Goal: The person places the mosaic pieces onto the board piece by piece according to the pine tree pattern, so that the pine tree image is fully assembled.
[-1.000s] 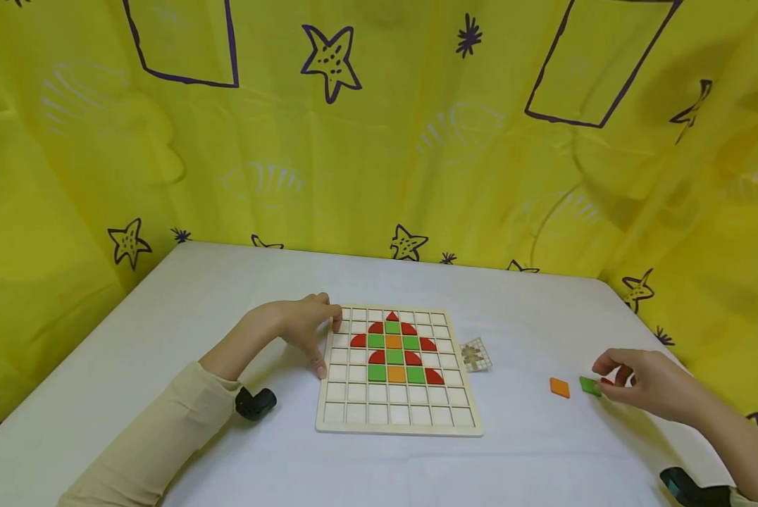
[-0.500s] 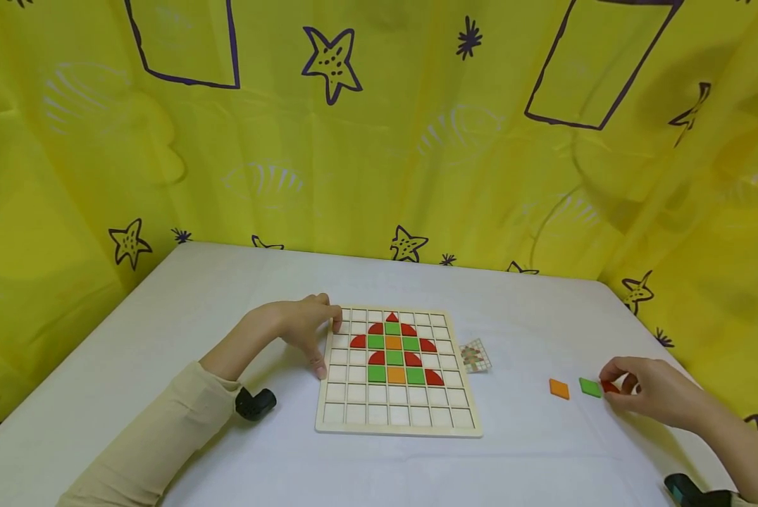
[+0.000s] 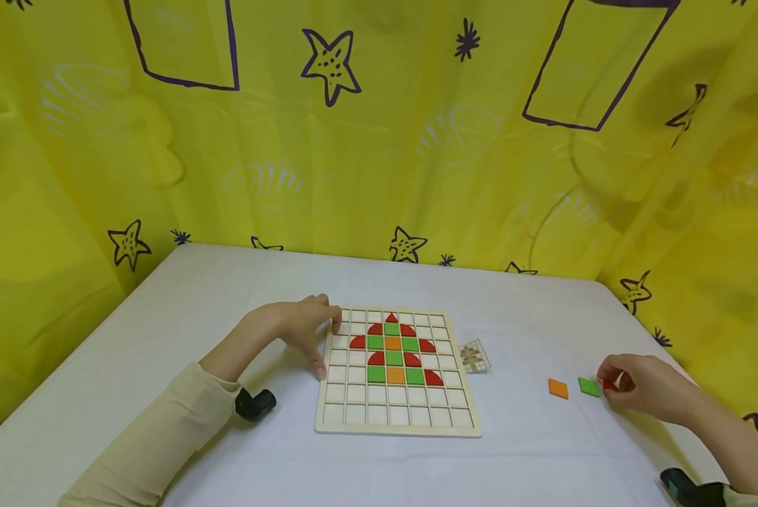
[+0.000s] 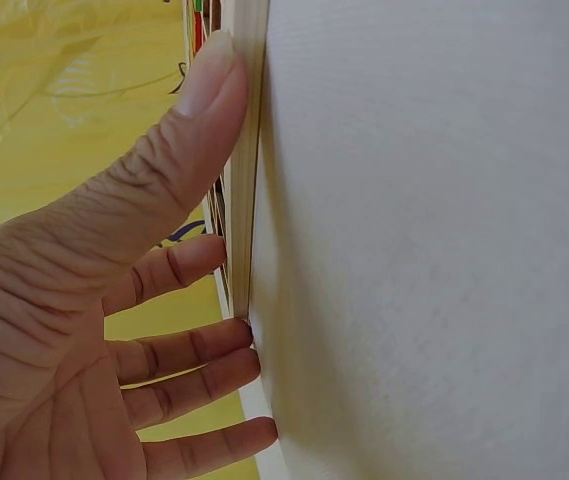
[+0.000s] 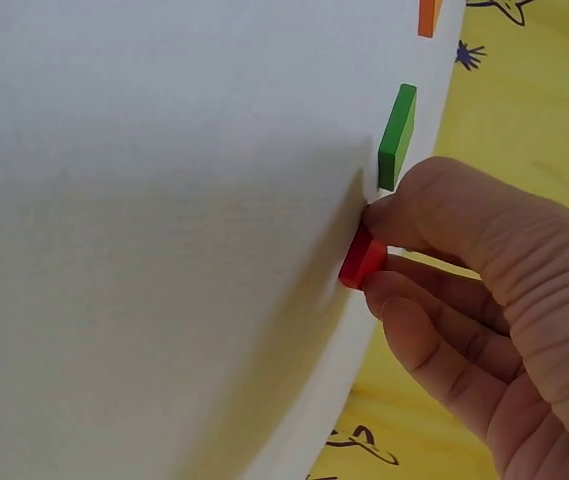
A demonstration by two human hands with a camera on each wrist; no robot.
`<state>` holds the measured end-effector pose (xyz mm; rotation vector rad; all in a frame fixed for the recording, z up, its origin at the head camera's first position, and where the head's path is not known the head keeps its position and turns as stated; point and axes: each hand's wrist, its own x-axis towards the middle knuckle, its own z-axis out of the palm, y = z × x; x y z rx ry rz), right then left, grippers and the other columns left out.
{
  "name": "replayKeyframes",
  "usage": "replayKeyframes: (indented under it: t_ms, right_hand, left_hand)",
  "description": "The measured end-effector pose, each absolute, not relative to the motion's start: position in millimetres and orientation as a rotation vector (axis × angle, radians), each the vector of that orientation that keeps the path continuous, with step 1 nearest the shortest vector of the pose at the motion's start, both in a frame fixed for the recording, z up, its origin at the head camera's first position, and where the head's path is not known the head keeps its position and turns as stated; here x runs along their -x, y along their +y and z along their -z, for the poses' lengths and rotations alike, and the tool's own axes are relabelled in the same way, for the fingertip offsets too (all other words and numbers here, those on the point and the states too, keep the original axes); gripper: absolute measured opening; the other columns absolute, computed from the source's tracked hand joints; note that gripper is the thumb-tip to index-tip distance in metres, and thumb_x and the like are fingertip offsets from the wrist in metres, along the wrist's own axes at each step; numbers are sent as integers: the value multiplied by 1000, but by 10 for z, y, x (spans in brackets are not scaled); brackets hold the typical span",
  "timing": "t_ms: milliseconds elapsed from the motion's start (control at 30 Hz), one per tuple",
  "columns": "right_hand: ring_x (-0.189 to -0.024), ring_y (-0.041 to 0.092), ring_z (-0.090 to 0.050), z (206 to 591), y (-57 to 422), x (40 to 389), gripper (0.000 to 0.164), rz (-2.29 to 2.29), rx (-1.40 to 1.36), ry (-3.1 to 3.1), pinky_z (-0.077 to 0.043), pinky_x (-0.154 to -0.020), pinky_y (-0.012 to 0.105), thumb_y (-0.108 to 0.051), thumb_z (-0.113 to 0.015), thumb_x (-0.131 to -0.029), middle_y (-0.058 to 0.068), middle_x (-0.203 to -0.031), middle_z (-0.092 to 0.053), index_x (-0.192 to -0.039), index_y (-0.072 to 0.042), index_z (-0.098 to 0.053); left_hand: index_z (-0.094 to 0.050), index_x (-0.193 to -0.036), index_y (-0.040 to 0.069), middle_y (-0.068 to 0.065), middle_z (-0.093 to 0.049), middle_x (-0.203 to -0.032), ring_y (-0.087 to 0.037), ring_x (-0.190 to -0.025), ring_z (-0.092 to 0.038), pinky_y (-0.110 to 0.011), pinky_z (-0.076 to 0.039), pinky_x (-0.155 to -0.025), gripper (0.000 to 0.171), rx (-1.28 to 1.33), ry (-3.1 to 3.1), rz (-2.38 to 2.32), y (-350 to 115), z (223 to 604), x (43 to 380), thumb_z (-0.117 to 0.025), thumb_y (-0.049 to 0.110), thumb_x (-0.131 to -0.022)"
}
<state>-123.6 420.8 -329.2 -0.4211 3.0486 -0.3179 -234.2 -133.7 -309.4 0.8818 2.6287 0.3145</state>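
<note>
My left hand (image 3: 303,327) rests against the left edge of a wooden grid board (image 3: 334,426). In the left wrist view the thumb (image 4: 219,80) touches the board's side, with the other fingers spread out along it. Red, green and orange tiles form a stepped, tree-like pattern in the board's upper and middle cells. At the right, my right hand (image 3: 651,391) pinches a small red tile (image 5: 363,260) between thumb and fingers, low over the tablecloth; its full outline is partly covered. Just beside the fingertips lies a green diamond-shaped tile (image 3: 589,387).
Left of the green tile lies an orange one (image 3: 558,389). A small pattern card (image 3: 475,356) sits against the board's right edge. White cloth covers the table (image 3: 239,274), and a yellow printed curtain (image 3: 379,141) hangs behind and at both sides.
My right hand has come down onto the red tile and now pinches it between thumb and fingers. The left hand and the board stay where they were.
</note>
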Motion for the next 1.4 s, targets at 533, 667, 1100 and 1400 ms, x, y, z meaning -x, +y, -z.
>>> replayKeyframes:
  t_ms: [533,667,1100,1400]
  right_hand:
    - [-71,0,-44,3285,4158,1261,30,233,545,3117,-45,-63,23,-12,-88,-71,-9,-80,-53,-96,-9,-72]
    - [-71,0,-43,3296,4142,1250,29,237,585,3158,-44,-62,23,-11,-90,-69,-10,-81,-53,-92,-13,-73]
    - [-70,0,-44,3294,4099,1265,29,272,579,3170,-45,-62,23,-10,-90,-68,-9,-80,-52,-87,-15,-69]
    - [-70,-3,-46,3294,4138,1238,31,286,618,3210,-49,-62,23,-7,-91,-66,-12,-79,-53,-85,-14,-68]
  left_hand:
    - [-55,-107,19,-4,-49,-112,-23,-113,-46,-43,-47,-90,65,-879,2628,-321,-1341,3092,2340,-99,39,-63]
    - [-55,-107,19,-3,-48,-112,-23,-113,-46,-43,-47,-90,65,-879,2627,-323,-1342,3103,2348,-99,39,-63]
    - [-56,-106,18,-4,-49,-113,-23,-113,-45,-43,-45,-94,66,-887,2627,-324,-1346,3098,2341,-99,39,-62]
    - [-56,-107,19,-4,-49,-113,-23,-113,-45,-44,-45,-94,64,-884,2628,-309,-1345,3090,2343,-99,38,-64]
